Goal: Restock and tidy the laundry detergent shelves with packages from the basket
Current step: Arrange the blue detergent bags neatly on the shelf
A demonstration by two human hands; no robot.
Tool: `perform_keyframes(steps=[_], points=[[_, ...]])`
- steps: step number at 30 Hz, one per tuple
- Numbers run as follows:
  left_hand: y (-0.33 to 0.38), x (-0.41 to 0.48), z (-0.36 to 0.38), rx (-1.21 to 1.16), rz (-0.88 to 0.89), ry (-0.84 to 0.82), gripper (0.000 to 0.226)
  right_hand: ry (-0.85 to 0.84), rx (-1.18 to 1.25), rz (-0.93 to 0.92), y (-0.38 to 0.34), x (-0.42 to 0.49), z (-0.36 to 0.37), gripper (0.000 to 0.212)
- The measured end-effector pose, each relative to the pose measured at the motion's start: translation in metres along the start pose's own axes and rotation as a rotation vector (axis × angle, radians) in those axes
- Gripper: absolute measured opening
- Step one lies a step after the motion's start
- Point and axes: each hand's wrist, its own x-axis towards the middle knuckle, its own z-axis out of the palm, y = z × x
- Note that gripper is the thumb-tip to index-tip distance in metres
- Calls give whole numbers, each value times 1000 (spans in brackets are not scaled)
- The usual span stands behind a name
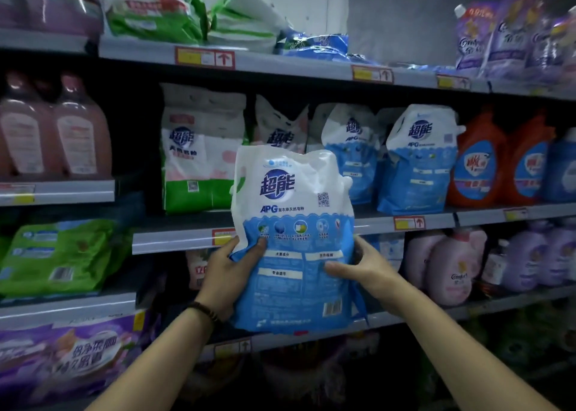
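Observation:
I hold a white and blue detergent pouch (293, 239) upright in front of the shelves, its printed face toward me. My left hand (229, 269) grips its lower left edge and my right hand (363, 262) grips its lower right edge. Behind it, on the middle shelf (174, 239), stand two matching blue and white pouches (417, 158) and white, pink and green pouches (202, 149). The stretch of shelf right behind the held pouch shows a gap. The basket is not in view.
Orange detergent jugs (501, 161) stand at the right of the middle shelf, pink bottles (56, 130) at the left. The top shelf holds green and white bags (193, 8) and purple pouches (511, 33). Lower shelves hold pink and lilac bottles (448, 264) and green packs (59, 255).

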Motion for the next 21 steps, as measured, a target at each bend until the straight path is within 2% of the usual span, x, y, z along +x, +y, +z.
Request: perform_keyframes(steps=[3, 8, 12, 17, 21], points=[[16, 20, 8, 3, -42, -89, 32, -164, 114, -61, -2, 7, -13, 86], [33, 59, 29, -2, -42, -91, 33, -157, 265, -124, -11, 22, -34, 80], [48, 98, 51, 51, -31, -115, 40, -15, 342, -178, -22, 47, -44, 57], [59, 155, 77, 141, 61, -164, 36, 230, 436, -177, -32, 91, -53, 53], [66, 207, 82, 357, 229, -168, 35, 327, 365, -197, -44, 134, -63, 47]])
